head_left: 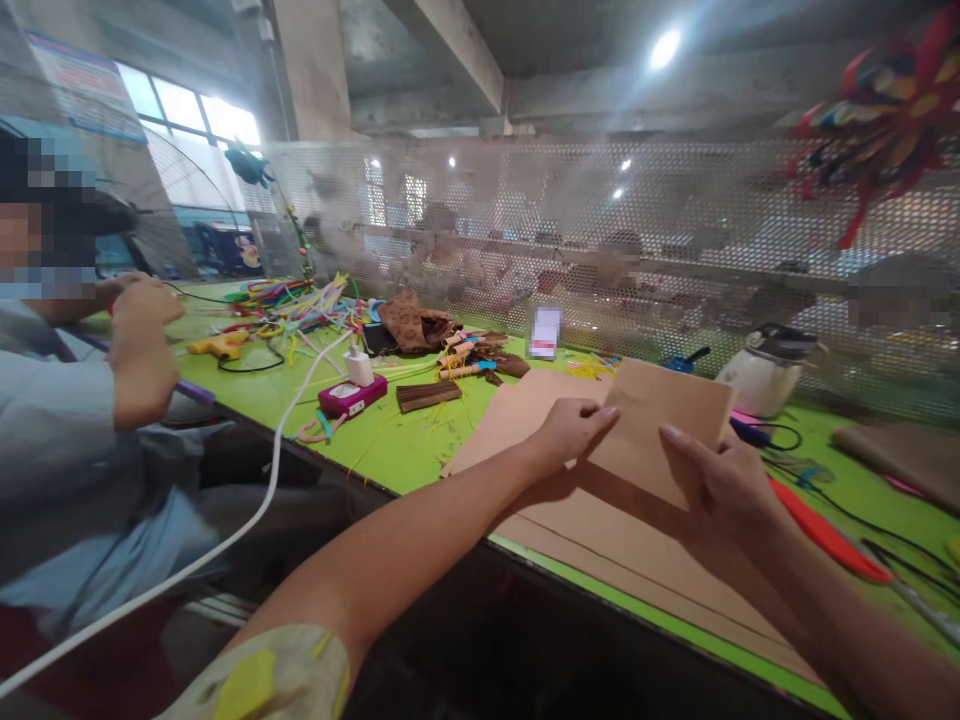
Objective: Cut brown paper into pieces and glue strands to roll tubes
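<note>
We are pinching a small brown piece [649,425] with left hand [574,432] and right hand [720,475], probably steadying it above larger brown sheets [615,550].

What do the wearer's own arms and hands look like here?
The left hand and right hand are ungloved, with no watch visible. A pale sleeve with yellow patches ends near the left elbow; no sleeve shows on the right arm.

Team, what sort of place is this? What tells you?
Likely a craft workshop: a long green table strewn with colored strips, a brown sheet held above it, and another person seated along it.
</note>
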Tool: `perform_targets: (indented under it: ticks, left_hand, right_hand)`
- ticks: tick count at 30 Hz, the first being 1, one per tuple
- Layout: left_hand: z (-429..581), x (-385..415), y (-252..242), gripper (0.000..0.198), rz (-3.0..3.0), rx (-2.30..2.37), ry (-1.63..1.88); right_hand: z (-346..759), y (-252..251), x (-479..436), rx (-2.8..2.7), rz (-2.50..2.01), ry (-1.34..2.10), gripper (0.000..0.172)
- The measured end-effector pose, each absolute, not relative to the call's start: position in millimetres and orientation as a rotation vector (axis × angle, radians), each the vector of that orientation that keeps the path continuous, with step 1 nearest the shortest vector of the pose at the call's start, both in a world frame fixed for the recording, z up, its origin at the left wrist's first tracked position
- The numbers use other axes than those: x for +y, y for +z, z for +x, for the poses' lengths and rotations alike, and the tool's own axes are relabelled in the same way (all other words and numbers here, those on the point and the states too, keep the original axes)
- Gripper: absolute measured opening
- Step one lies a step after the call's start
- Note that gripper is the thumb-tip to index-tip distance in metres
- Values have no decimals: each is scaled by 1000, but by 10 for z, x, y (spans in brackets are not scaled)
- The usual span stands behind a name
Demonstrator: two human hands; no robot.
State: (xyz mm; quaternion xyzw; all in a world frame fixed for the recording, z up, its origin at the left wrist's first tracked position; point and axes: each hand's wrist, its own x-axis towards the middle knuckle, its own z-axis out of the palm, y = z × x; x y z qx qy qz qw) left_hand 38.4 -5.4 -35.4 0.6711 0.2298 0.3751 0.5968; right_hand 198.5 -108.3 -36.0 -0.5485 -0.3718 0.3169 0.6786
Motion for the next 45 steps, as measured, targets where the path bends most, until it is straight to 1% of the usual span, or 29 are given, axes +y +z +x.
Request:
perform_targets:
  ticks: [3, 8, 12, 17, 20, 23, 25, 31, 40, 45]
  left_hand:
    - [361, -77, -284, 36, 1573, 514, 892]
    - [314, -98, -172, 43, 1491, 476, 870]
    - [319, -129, -209, 44, 1400, 466, 822]
    - [320, -163, -255, 43, 1412, 518, 849]
    - [306, -158, -206, 44, 1425, 495, 874]
    - [309, -129, -193, 44, 1464, 507, 885]
    - [322, -110, -229, 44, 1473, 530, 877]
    - [335, -113, -325, 44, 1457, 545, 865]
    - [283, -147, -217, 42, 1511, 533, 895]
    - [315, -107, -318, 43, 1494, 569, 861]
  right_hand:
    - [1911, -296, -1111, -826, -1202, 762, 42]
    - [1823, -224, -1121, -877, -1089, 902, 47]
    - [1820, -195, -1135, -913, -1083, 933, 49]
    - [1702, -125, -1242, -865, -1030, 1040, 59]
    - [1634, -96, -1282, -852, -981, 1091, 57]
    - [1635, -109, -1265, -843, -1016, 1042, 55]
    - [1655, -134, -1252, -828, -1059, 1011, 54]
    - [1709, -185, -1241, -842, -1115, 1057, 53]
    - [1744, -195, -1153, -843, -1104, 989, 52]
    - [1640, -160, -1263, -790, -1119, 1106, 57]
